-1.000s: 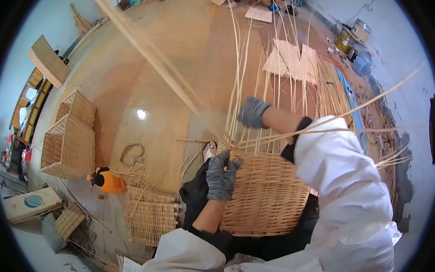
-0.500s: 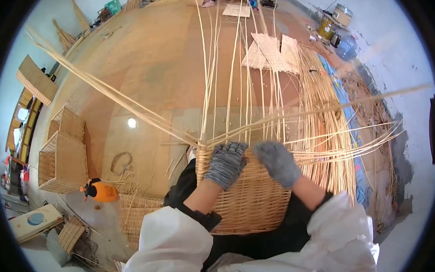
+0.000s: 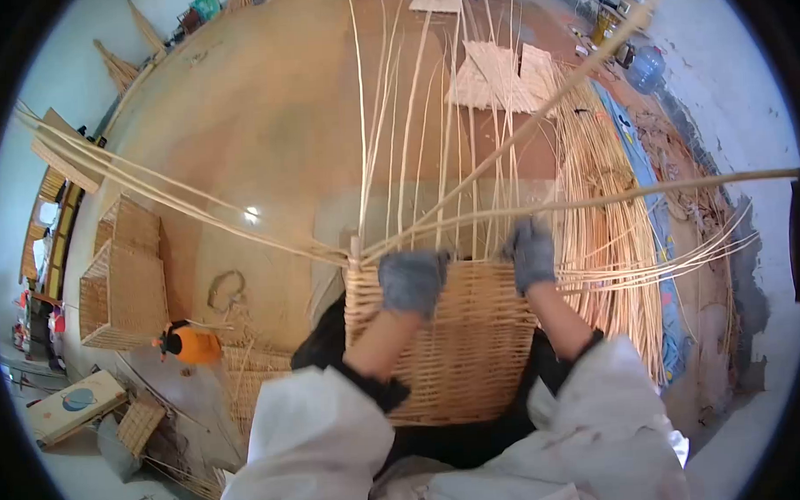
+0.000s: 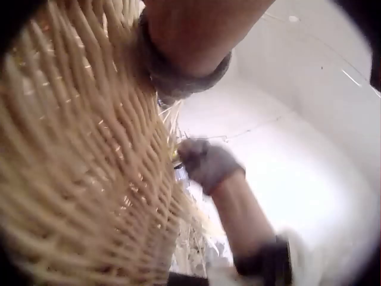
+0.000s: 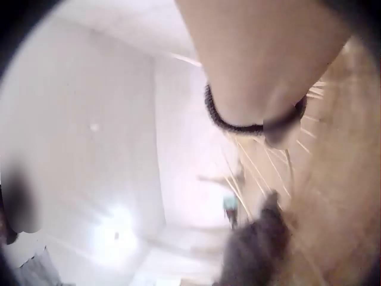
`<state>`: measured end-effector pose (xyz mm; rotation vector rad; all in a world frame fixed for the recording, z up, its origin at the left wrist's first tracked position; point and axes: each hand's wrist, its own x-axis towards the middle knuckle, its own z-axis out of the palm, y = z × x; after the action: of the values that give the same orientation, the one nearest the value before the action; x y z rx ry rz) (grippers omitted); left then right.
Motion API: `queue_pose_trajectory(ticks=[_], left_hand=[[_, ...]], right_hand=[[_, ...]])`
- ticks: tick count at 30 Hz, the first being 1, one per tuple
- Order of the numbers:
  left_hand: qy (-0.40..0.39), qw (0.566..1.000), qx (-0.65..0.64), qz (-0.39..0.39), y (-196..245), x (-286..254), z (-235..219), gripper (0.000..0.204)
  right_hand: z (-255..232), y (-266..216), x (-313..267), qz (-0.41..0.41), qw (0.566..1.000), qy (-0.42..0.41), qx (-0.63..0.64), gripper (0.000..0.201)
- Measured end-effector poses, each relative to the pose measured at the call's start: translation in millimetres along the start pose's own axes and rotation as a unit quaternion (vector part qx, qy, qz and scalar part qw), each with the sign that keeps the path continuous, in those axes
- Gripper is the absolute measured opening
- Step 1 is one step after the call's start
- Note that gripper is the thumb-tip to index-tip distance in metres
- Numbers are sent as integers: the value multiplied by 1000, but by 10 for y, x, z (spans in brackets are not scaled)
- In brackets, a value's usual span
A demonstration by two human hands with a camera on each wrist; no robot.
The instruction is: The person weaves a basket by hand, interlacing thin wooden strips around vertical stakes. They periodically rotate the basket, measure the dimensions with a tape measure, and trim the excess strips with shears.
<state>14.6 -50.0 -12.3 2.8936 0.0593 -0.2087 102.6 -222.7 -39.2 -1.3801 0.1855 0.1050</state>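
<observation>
A woven wicker basket (image 3: 461,354) stands between the person's legs, its weave facing the body, with long upright rods (image 3: 405,153) rising from the top edge. The left hand (image 3: 412,280), in a grey knit glove, grips that edge near the left corner. At the right end of the edge the gloved right hand (image 3: 532,254) holds the rim, its fingers bent over it. Long loose rods (image 3: 496,213) run out rightward from the left corner, and others (image 3: 178,192) stretch to the left. The left wrist view shows the right hand (image 4: 211,164) with bent fingers beside the weave (image 4: 89,155).
A bundle of rods (image 3: 601,199) lies on the floor at right, beside flat woven pieces (image 3: 500,79). To the left are finished open baskets (image 3: 128,290), an orange spray bottle (image 3: 192,344), a woven panel (image 3: 255,378) and a box (image 3: 78,407). Another rod bunch (image 3: 682,262) sticks out right.
The right hand was raised among the rods, then came down onto the weave, and has moved right to the rim's end. The left hand stays near the left corner. One loose rod now slants upward.
</observation>
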Motion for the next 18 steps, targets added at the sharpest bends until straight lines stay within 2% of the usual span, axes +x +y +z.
queue_pose_trajectory(ticks=[2,3,4,6,7,8,9,10,12,13,14,15,17,18], left_hand=[[-46,994,5,-99,98,164,44,28],[-62,988,14,-143,172,287,24,30],[-61,991,22,-116,207,326,-10,30],[-69,995,38,-57,195,223,-90,29],[51,997,54,-5,261,164,-82,29],[178,981,68,47,327,98,-69,30],[300,946,80,97,391,94,-75,32],[101,981,-108,123,586,61,-307,42],[132,967,-54,210,699,156,248,45],[147,956,-27,252,721,130,461,47],[143,959,-31,243,764,113,481,48],[136,961,-34,237,813,97,493,49],[119,966,-30,228,882,0,493,48],[116,968,-23,222,901,-18,464,46]], right_hand=[[-384,109,-218,75,991,-21,108,9],[-462,88,-222,-124,989,-35,-67,9],[-473,10,-341,-304,921,-43,-240,9],[-987,323,-178,-103,988,-90,-67,8],[-1242,482,-106,-2,996,-83,19,9],[-1301,279,-58,68,994,-55,69,10],[-1357,97,-28,139,983,-27,120,11],[-1323,-150,-118,177,982,-55,34,13],[-1100,-749,-434,261,950,-109,-133,17],[-1053,-878,-491,300,919,-136,-216,19],[-1237,-674,-189,96,855,-251,-443,20],[-1417,-476,113,-140,708,-248,-646,20],[-1395,-574,386,-212,630,-227,-712,18],[-1492,-548,418,-160,626,-257,-719,18]])
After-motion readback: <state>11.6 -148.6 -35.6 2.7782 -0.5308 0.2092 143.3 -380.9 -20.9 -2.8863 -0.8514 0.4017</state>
